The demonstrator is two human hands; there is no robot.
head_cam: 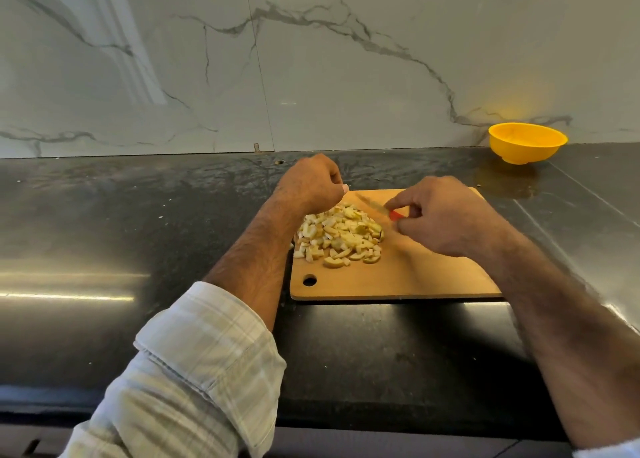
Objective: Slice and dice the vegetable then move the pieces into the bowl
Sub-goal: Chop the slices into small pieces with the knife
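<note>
A heap of pale yellow diced vegetable pieces (341,236) lies on the left half of a wooden cutting board (415,277). My right hand (446,215) grips the red handle of a knife (377,208), whose blade points left and away over the far edge of the heap. My left hand (311,184) hovers at the board's far left corner, just beyond the heap, with its fingers curled; nothing shows in it. An empty yellow bowl (526,142) stands at the back right against the wall, well apart from the board.
The board lies on a dark polished counter (138,232) with a marble backsplash (311,59) behind it. A counter seam runs diagonally at the right, near the bowl. The counter's front edge is close to me.
</note>
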